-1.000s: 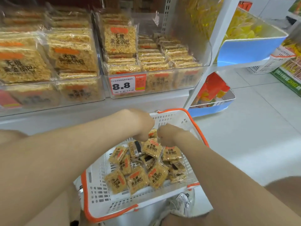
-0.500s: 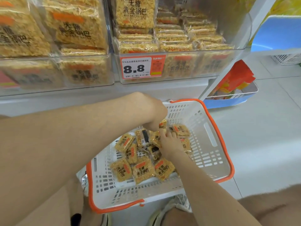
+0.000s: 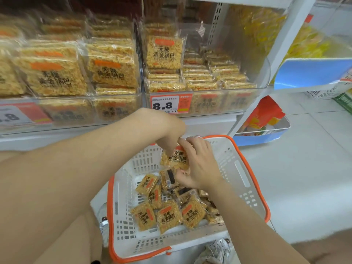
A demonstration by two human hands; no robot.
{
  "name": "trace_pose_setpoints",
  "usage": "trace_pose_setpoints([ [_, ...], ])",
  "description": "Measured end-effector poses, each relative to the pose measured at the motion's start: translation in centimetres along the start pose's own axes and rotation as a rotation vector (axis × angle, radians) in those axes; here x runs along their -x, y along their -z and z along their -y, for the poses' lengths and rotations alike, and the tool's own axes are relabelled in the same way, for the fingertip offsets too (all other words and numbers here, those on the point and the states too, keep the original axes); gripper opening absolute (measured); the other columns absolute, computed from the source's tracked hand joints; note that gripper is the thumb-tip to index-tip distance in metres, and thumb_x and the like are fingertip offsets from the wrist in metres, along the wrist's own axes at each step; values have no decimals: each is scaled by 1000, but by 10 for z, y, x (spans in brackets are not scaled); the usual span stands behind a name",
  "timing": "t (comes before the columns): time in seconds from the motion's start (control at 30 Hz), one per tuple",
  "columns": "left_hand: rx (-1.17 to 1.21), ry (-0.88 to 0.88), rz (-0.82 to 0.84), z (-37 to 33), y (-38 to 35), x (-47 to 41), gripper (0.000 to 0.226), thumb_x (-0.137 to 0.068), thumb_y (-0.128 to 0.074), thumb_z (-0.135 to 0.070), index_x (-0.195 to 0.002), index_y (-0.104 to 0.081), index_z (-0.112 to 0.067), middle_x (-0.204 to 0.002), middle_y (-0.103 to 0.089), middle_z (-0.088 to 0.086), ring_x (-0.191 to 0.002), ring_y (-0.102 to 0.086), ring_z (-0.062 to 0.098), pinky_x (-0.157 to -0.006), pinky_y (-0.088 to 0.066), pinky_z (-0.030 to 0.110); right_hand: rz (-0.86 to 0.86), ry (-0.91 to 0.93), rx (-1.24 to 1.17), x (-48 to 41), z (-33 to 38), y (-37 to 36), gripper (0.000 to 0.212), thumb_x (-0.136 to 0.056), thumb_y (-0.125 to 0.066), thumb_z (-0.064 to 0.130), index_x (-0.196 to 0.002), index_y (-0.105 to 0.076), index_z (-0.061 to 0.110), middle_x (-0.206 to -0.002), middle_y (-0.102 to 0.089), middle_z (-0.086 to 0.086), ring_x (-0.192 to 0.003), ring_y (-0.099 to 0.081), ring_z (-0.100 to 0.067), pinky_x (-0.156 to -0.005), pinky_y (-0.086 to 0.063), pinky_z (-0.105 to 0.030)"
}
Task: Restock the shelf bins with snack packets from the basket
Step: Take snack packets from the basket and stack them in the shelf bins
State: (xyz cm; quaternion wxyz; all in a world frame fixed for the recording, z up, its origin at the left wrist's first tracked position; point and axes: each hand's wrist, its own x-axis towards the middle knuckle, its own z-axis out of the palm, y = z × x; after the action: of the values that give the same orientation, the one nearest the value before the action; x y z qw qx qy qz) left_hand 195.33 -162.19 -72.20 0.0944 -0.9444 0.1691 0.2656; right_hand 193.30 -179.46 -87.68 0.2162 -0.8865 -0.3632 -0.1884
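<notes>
Below your hands, loose rice-crisp packets lay in the white basket. Your right hand clutched a small stack of packets above them, and your left hand pinched its top. Beyond your hands stood the clear shelf bin, partly filled.

Your clothing
You are wearing a pale grey laced sneaker; your forearms, left hand and right hand are showing bare.

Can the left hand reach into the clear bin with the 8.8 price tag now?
Likely yes. The left hand, pinching snack packets with the right hand, is just below the clear bin; nothing lies between, but it must rise over the front wall.
</notes>
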Motion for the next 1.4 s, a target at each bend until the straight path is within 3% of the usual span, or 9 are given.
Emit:
trace_pose_setpoints([
  [0.23, 599, -112, -242, 40, 37, 56, 29, -84, -91, -28, -107, -74, -25, -96, -74, -4, -70, -77, 15, -72, -66, 40, -259, 4, -80, -37, 31, 62, 89, -76, -79, 45, -149, -50, 3, -134, -50, -17, -122, -51, -32, -101, -42, -45],
  [0.37, 835, -124, -487, 50, 46, 74, 35, -87, -88, -30, -117, -73, -24, -93, -77, -9, -75, -76, 4, -74, -64, 29, -496, -312, -472, -67, 51, 94, 70, -95, -72, 22, -156, -37, 17, -137, -48, -1, -119, -54, -13, -93, -51, -30],
  [0.5, 992, -126, -557, 56, 49, 79, 31, -95, -80, -22, -125, -73, -27, -117, -70, -4, -85, -77, 4, -75, -62, 23, -532, -486, -667, -86, 61, 107, 54, -101, -67, 25, -149, -45, 36, -131, -58, 12, -122, -60, -9, -98, -56, -41],
  [0.7, 962, 1, -810, 68, 51, 85, 21, -88, -86, -26, -107, -78, -33, -103, -73, -13, -86, -73, 3, -83, -64, 32, -433, -375, -659, -111, 59, 112, 54, -101, -69, 28, -149, -44, 35, -81, -41, 9, -74, -46, -9, -69, -44, -24],
  [0.87, 743, 295, -1117, 80, 54, 81, 10, -95, -72, -23, -102, -74, -29, -102, -71, -13, -98, -64, 9, -89, -54, 34, -540, -408, -672, -146, 41, 114, 42, -99, -71, 19, -132, -48, 28, -82, -48, 2, -75, -50, -12, -68, -47, -34],
  [0.97, 519, 398, -1064, 83, 52, 72, 23, -94, -72, -24, -116, -70, -30, -120, -56, -2, -122, -50, 26, -97, -45, 41, -495, -407, -591, -171, 27, 115, 42, -98, -72, 22, -130, -46, 27, -82, -51, 6, -71, -49, -6, -69, -46, -29],
  [1.13, 420, 480, -914, 83, 52, 60, 45, -83, -81, -40, -125, -65, -31, -128, -49, 3, -124, -38, 33, -102, -35, 47, -371, -394, -519, -204, 16, 104, 32, -102, -66, 22, -126, -44, 24, -71, -47, 9, -57, -44, -3, -59, -41, -23],
  [1.3, 378, 507, -892, 84, 55, 55, 45, -80, -83, -41, -120, -66, -30, -128, -48, 3, -122, -37, 33, -100, -34, 46, -297, -459, -401, -228, 13, 92, 41, -99, -71, 18, -131, -47, 28, -102, -62, 4, -94, -64, -16, -83, -53, -33],
  [1.4, 346, 467, -887, 83, 53, 53, 49, -82, -80, -40, -128, -64, -33, -134, -41, 2, -123, -33, 33, -100, -32, 48, -366, -418, -277, -232, 11, 87, 41, -97, -73, 17, -130, -54, 32, -110, -55, 3, -95, -59, -15, -88, -50, -33],
])
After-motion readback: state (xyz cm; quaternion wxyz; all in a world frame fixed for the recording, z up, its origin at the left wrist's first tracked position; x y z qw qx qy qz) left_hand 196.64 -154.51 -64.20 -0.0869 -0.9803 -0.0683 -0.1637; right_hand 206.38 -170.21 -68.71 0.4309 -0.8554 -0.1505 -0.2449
